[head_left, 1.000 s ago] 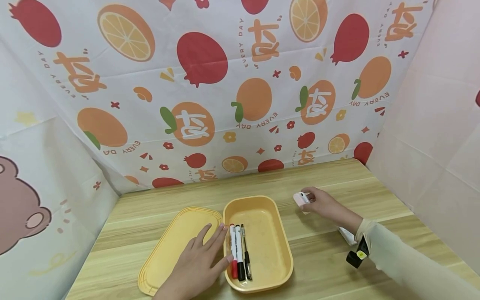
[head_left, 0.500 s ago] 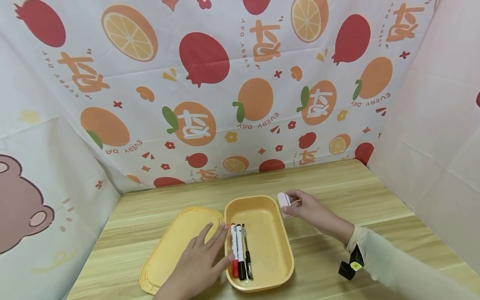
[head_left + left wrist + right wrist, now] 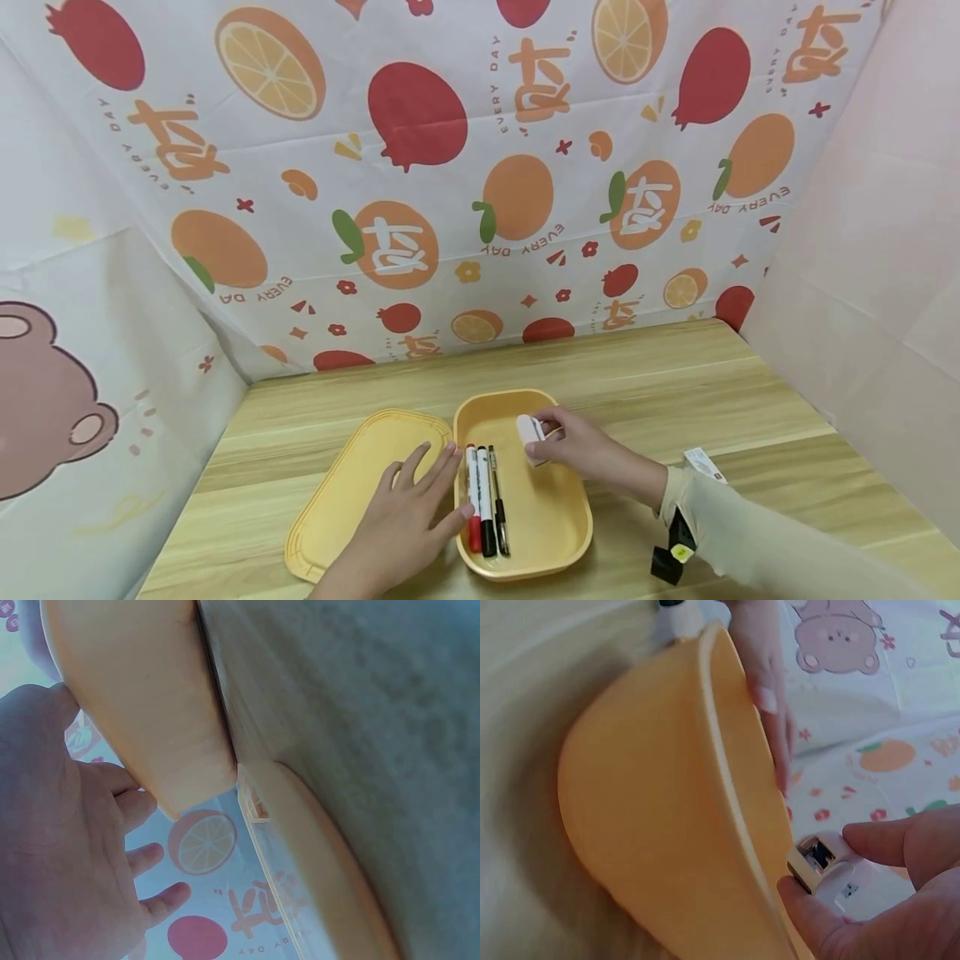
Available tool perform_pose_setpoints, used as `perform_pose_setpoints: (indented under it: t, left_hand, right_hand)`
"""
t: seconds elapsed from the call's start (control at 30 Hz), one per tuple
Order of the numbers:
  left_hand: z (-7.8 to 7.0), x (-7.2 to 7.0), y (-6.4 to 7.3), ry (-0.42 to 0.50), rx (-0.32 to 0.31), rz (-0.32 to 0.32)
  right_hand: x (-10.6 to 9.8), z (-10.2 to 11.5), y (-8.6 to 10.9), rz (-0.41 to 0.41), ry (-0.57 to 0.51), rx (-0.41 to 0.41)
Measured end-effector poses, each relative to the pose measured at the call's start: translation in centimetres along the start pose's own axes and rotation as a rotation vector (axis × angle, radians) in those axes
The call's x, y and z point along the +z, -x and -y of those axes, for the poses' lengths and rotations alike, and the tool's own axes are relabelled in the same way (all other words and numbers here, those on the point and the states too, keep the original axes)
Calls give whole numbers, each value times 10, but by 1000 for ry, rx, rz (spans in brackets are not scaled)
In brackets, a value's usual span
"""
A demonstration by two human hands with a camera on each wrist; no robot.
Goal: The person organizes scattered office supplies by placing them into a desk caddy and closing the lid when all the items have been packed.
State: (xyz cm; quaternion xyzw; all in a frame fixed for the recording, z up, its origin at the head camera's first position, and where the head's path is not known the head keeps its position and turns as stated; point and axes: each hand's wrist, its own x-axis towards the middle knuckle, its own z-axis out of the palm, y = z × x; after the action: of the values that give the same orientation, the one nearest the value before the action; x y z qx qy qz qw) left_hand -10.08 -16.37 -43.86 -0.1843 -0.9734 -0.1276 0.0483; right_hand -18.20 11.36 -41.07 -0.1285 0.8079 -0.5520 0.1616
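Observation:
My right hand (image 3: 581,446) pinches a small white and pale pink pencil sharpener (image 3: 529,435) between thumb and fingers, over the inside of a yellow plastic box (image 3: 551,529). In the right wrist view the sharpener (image 3: 831,871) shows a dark rectangular opening, close to the box's rim. My left hand (image 3: 401,521) has its fingers spread, and it touches the left rim of the box. A red-capped marker (image 3: 473,500), a black-capped marker (image 3: 485,500) and a slim black pen (image 3: 498,508) lie side by side along the box's left wall.
The flat yellow lid (image 3: 352,483) lies left of the box, partly under the left hand in the head view. A small white printed item (image 3: 705,464) lies on the wood-grain table (image 3: 637,367) to the right. Patterned cloth (image 3: 495,100) hangs behind.
My right hand has carried the pencil sharpener leftward from the table right of the box to over the box's inside. The left hand has stayed at the rim.

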Motion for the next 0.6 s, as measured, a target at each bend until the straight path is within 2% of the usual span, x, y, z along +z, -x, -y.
perform_pose_setpoints:
  t: [0.2,0.5,0.6]
  left_hand:
    - [0,-2,-1,-10,2,8]
    - [-1,-2,-4,-19,36,-18]
    - [-1,-2,-3,-22,38,-20]
  right_hand:
    - [25,-1,-6,50,-33,5]
    - [54,-3,-14,63,122,20]
    - [58,-6,-13,69,134,13]
